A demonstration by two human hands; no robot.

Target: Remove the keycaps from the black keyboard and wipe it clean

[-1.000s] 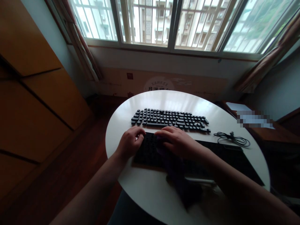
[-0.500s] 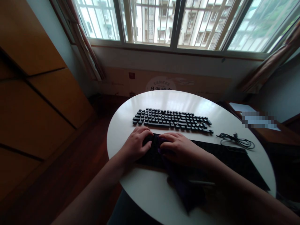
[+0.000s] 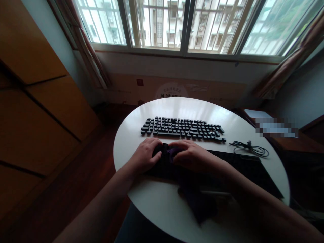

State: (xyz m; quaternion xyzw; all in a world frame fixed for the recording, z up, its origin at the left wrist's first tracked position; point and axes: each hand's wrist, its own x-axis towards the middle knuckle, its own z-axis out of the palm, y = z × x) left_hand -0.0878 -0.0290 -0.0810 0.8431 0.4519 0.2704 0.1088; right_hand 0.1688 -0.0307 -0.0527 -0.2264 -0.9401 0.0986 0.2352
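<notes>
A black keyboard base (image 3: 240, 168) without its keycaps lies across the table in front of me. My left hand (image 3: 145, 156) grips its left end, fingers curled over the far side and thumb on top. My right hand (image 3: 189, 153) pinches a dark purple cloth (image 3: 174, 152) against the base, just right of my left thumb. The loose end of that cloth hangs down toward me over the near table area, dark and blurred. Beyond both hands, black keycaps (image 3: 181, 128) are laid out in rows in keyboard order.
A coiled black cable (image 3: 249, 148) lies right of the keycaps on the round white table (image 3: 157, 202). A thin light-coloured stick (image 3: 215, 193) shows under my right forearm. Papers (image 3: 258, 114) rest on a brown surface at the right. A wooden cabinet (image 3: 48, 118) stands left.
The view has shifted slightly. My right hand's fingers have moved a little over the base with the cloth, the index finger now straighter. My left hand keeps its hold.
</notes>
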